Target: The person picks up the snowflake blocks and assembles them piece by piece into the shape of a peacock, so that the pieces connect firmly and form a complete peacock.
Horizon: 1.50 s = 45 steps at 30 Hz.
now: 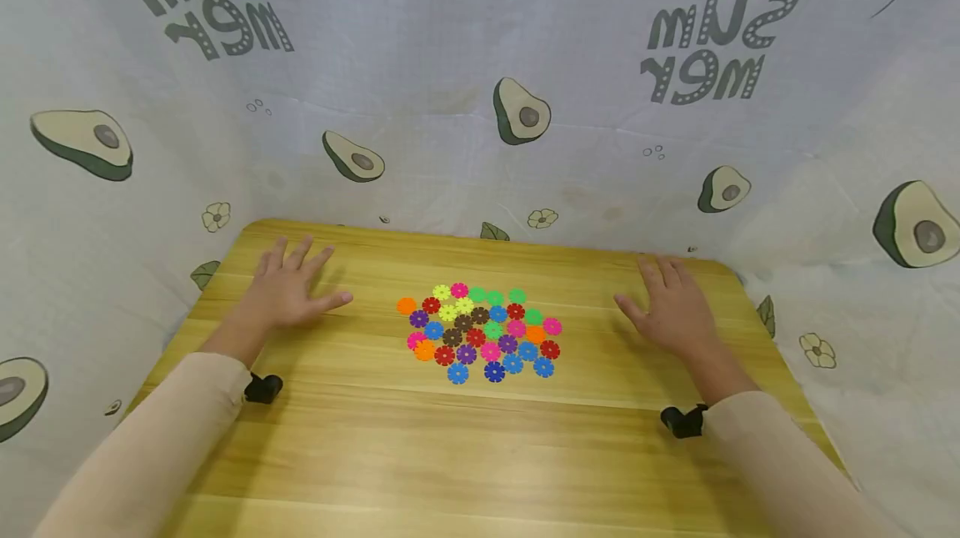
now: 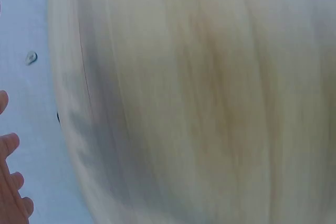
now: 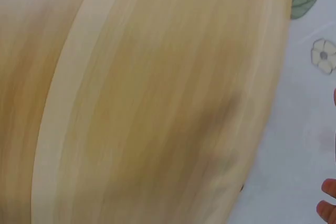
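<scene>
My left hand [image 1: 291, 288] is spread over the left part of the wooden table, fingers straight and thumb pointing right, holding nothing. On the right side my right hand [image 1: 671, 309] has its fingers extended and its thumb toward the middle, also holding nothing. Between the two hands lies a loose group of flat, notched plastic discs [image 1: 476, 338] in red, orange, yellow, green, blue, purple, pink and brown. Fingertips of the left hand [image 2: 11, 182] show at the edge of the left wrist view. In the right wrist view, a few fingertips [image 3: 328, 203] appear at the right edge.
The wooden table [image 1: 420, 455] has rounded far corners. A pale cloth [image 1: 435, 171] printed with avocados, flowers and lettering hangs behind it and along both sides. Each wrist wears a small black device, one on the left [image 1: 264, 389] and one on the right [image 1: 682, 422].
</scene>
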Each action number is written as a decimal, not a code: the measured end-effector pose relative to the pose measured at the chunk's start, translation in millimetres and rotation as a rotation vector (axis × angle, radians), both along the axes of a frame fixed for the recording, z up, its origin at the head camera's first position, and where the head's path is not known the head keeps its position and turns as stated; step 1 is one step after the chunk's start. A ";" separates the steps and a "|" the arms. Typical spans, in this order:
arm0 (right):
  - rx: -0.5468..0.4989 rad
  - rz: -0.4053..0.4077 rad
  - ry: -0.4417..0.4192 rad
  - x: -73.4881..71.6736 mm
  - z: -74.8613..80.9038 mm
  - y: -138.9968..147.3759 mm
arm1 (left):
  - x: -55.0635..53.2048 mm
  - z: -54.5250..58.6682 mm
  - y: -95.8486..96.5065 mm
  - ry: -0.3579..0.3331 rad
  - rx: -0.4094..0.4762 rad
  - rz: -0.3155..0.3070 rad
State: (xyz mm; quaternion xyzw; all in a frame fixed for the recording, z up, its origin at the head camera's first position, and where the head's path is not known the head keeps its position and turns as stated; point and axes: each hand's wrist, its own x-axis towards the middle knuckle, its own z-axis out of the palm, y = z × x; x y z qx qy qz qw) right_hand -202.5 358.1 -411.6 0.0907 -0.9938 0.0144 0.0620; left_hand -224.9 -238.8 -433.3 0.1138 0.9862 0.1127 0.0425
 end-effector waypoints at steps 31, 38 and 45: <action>-0.455 0.157 -0.260 30.4 -33.5 -167.4 | 41.2 -40.1 151.5 0.011 0.398 -0.229; -0.482 0.093 -0.321 30.4 -40.0 -183.5 | 46.4 -50.7 185.0 0.082 0.383 -0.176; -0.502 0.043 -0.354 30.7 -46.3 -193.5 | 49.7 -56.4 207.7 0.139 0.357 -0.084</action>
